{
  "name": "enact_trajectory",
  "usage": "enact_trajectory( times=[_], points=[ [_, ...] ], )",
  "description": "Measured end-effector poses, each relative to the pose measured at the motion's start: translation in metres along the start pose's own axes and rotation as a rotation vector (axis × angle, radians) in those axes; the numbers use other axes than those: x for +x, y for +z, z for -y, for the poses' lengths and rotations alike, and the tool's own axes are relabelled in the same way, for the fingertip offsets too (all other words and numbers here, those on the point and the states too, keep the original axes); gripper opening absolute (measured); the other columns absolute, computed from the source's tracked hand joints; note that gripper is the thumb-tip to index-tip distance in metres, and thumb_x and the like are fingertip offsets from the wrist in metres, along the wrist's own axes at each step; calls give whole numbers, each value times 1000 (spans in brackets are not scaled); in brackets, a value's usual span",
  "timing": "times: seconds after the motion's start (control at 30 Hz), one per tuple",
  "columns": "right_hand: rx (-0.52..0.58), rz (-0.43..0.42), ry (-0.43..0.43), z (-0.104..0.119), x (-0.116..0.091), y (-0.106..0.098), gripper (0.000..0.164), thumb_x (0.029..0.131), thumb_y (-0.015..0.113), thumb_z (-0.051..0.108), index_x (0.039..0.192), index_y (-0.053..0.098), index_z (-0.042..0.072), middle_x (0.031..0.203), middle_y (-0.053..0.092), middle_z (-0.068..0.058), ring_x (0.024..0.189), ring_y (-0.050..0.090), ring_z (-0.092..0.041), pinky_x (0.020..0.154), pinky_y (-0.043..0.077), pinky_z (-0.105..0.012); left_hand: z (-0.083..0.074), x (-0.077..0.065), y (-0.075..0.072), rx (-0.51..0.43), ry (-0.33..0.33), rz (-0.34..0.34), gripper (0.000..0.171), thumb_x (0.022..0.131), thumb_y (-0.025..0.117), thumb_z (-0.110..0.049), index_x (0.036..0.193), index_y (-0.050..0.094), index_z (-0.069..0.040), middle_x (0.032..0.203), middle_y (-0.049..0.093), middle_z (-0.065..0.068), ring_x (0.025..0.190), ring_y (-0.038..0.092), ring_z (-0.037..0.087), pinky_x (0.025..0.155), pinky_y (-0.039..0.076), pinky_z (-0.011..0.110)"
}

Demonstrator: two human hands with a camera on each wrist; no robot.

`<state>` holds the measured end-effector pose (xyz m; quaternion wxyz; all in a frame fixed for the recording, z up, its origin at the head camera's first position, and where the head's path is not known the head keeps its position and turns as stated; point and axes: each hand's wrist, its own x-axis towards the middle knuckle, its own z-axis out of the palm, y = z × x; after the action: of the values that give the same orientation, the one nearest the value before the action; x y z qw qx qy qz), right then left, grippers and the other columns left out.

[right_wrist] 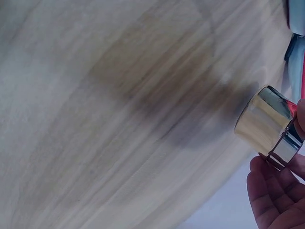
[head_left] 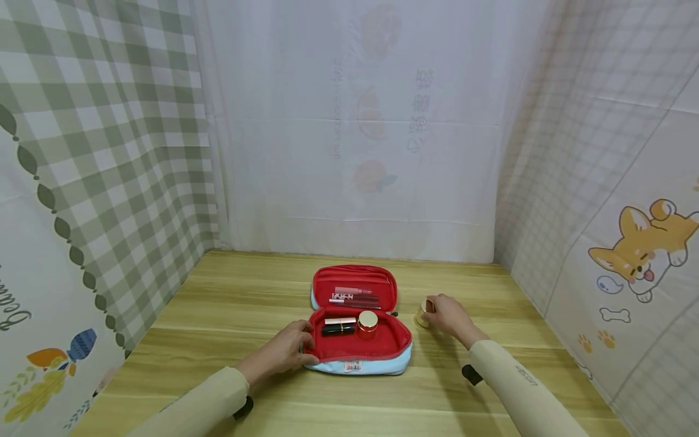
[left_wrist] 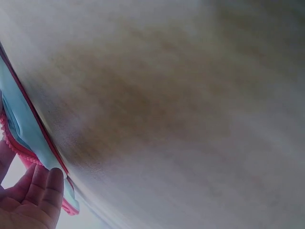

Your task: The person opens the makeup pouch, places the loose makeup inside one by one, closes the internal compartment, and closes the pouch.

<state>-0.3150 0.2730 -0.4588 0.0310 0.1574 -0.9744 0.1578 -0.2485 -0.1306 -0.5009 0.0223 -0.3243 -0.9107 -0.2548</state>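
Observation:
A red-lined, light-blue makeup pouch [head_left: 357,367] lies unzipped on the table, its lid folded back. My left hand [head_left: 289,347] holds its left side, fingers at the zipped rim [left_wrist: 29,155] in the left wrist view. Right of the pouch, my right hand [head_left: 450,317] grips a shiny gold cosmetic jar [right_wrist: 267,121] between thumb and fingers, low over the table. Inside the pouch stand a gold-lidded jar [head_left: 368,326] and, beside it, a pink-gold tube [head_left: 340,321] and a black tube [head_left: 337,329]. Slim makeup sticks [head_left: 355,300] lie in the lid's pocket.
The wooden table [head_left: 251,285] runs back to a white curtain [head_left: 349,230]. A green checked cloth [head_left: 164,164] hangs on the left and a cloth with a cartoon dog [head_left: 644,255] on the right. Dark bands show at both wrists.

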Motion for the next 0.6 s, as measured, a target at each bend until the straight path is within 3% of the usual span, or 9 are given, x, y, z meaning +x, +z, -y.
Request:
enact_trajectory(
  times=[0.6],
  points=[
    [48,5,-79,28,4,-9,28,89,73,16,71,51,14,66,47,1,64,44,-15,59,37,-31,-3,1,-1,-5,-17,18,21,80,84,-25,79,68,-11,121,56,20,111,54,33,96,46,48]
  ],
)
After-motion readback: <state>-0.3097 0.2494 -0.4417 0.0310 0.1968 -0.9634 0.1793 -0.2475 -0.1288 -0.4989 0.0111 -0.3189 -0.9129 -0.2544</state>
